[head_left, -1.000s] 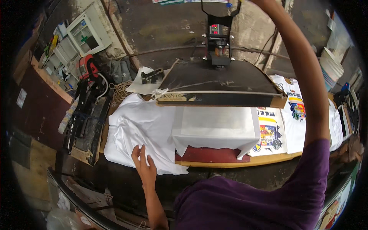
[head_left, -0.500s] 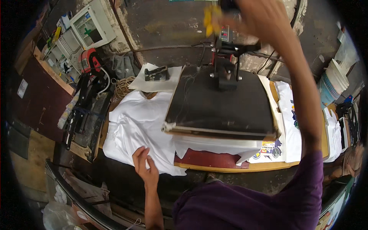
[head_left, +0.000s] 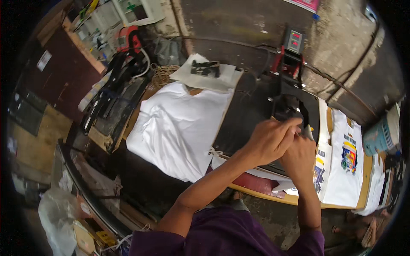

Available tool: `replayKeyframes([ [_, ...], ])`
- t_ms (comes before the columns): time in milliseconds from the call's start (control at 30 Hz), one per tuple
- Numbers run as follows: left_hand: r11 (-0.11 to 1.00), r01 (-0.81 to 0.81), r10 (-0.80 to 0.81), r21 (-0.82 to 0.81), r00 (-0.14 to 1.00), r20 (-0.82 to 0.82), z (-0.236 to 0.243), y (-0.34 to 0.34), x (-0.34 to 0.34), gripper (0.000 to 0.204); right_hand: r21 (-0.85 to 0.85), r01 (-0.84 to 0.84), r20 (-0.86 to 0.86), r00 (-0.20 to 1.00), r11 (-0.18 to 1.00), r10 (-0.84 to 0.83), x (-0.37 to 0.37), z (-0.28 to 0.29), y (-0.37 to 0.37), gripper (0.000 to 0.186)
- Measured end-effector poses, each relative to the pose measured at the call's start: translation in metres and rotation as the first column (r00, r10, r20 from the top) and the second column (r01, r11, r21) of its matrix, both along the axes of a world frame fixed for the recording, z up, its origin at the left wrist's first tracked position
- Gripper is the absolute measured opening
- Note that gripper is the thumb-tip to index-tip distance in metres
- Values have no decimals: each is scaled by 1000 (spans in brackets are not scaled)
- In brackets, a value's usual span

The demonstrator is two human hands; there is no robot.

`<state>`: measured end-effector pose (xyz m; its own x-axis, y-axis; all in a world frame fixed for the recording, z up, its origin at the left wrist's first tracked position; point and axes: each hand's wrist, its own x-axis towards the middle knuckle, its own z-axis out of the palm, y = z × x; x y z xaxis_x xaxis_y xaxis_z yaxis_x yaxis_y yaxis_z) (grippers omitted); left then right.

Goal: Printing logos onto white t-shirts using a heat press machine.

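Note:
Both fists are closed on the handle of a black heat press, which they mostly hide; a yellow bit (head_left: 311, 129) shows beside them. My left hand (head_left: 271, 141) sits on the left, touching my right hand (head_left: 301, 155). Beneath them lies the wide black upper plate (head_left: 245, 113) of the press. White cloth (head_left: 218, 162) peeks out along its front edge. To the left of the plate a plain white T-shirt (head_left: 171, 123) is spread, wrinkled at its left side. On the right lies a white T-shirt with a colourful print (head_left: 349, 158).
A red and black machine (head_left: 128, 40) stands at the left, near coiled rope (head_left: 164, 76). A black block (head_left: 206, 68) rests on white sheets behind the T-shirt. Stacked buckets (head_left: 380, 136) are at the right. Clear plastic bags (head_left: 57, 217) lie lower left.
My right hand has come down from high up, and my left hand has left the plain T-shirt to join it on the handle. The upper plate looks lower. The view has shifted.

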<state>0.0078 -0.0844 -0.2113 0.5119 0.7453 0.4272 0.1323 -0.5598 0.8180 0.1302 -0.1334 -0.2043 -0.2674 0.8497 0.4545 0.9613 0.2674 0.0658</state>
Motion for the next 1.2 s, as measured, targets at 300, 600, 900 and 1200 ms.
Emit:
replayKeyframes([
  [300,963,-112,91,244,991,98,-54,3,-1,23,-46,23,29,999,999,-22,-1,-45,1,11],
  [600,946,-143,100,290,983,156,-57,-1,-2,21,63,24,-5,1000,998,-24,-5,-49,-1,14],
  [900,950,-253,188,184,932,310,-71,20,-125,26,1,180,36,983,984,-180,-15,-45,-5,24],
  [1200,495,-864,868,94,488,-86,-286,130,-425,15,102,293,4,956,951,-295,-10,-61,-4,25],
])
